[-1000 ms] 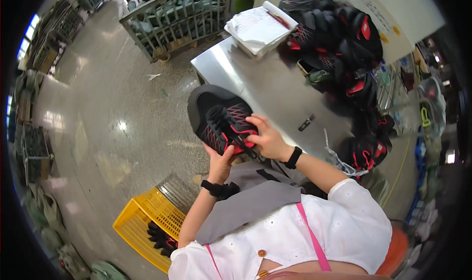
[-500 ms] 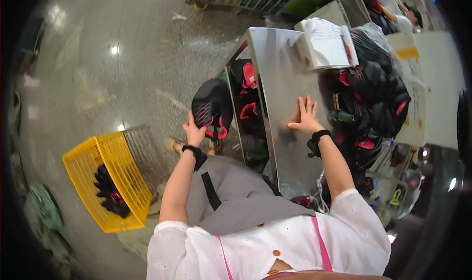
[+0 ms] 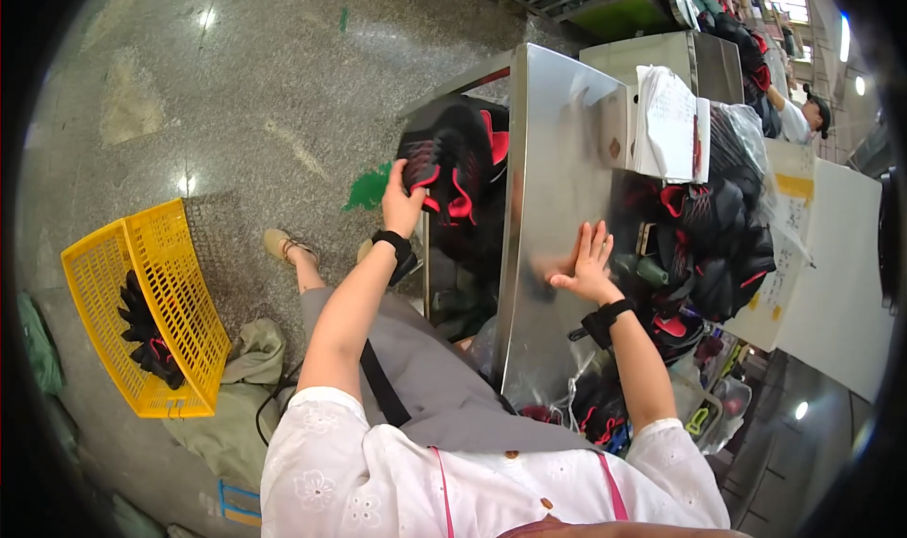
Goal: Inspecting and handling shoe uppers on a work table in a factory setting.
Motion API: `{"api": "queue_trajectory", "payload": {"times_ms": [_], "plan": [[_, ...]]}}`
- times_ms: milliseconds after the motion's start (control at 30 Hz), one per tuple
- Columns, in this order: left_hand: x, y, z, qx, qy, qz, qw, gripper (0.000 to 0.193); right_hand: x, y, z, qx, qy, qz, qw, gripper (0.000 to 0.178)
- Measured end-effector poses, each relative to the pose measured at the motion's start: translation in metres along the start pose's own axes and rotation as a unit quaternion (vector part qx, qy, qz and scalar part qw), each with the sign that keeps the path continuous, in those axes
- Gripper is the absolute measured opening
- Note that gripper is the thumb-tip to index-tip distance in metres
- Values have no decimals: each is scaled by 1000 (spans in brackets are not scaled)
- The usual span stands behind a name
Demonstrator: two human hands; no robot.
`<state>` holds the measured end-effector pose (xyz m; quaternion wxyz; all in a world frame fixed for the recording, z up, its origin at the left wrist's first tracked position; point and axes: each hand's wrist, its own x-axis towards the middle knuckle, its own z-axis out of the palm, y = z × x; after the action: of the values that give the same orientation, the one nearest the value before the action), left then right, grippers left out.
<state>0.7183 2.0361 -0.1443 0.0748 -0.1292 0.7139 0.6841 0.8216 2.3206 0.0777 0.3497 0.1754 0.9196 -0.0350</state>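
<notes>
My left hand (image 3: pixel 403 201) grips a black shoe with red trim (image 3: pixel 444 165), held beside the left edge of a shiny metal table (image 3: pixel 548 160). More black and red shoes sit below it, under the table edge. My right hand (image 3: pixel 586 264) lies flat with fingers spread on the bare metal tabletop and holds nothing. Both wrists wear black bands.
A heap of black and red shoes (image 3: pixel 709 245) lies on the table's right side, beside a stack of white papers (image 3: pixel 671 122). A yellow plastic crate (image 3: pixel 156 311) with dark shoes stands on the speckled floor at left. Another person (image 3: pixel 803 113) stands far right.
My view has swung further over the table. My left hand has carried the shoe from the table's near edge out beside its left edge. My right hand stays flat on the tabletop.
</notes>
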Motion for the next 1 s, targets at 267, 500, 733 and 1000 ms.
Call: {"api": "queue_trajectory", "payload": {"times_ms": [267,500,733,1000], "plan": [[29,-17,105,-23,-133,-46,990,62,-2,-7,-1,-2,-30,2,1000,138],[38,14,128,224,-187,-138,947,70,-1,0,3,18,-30,-5,999,139],[22,-5,126,204,-270,-62,939,75,1,-9,-6,30,-37,-4,999,138],[31,14,96,236,-246,-83,936,66,-2,-8,-4,29,-42,1,999,138]]}}
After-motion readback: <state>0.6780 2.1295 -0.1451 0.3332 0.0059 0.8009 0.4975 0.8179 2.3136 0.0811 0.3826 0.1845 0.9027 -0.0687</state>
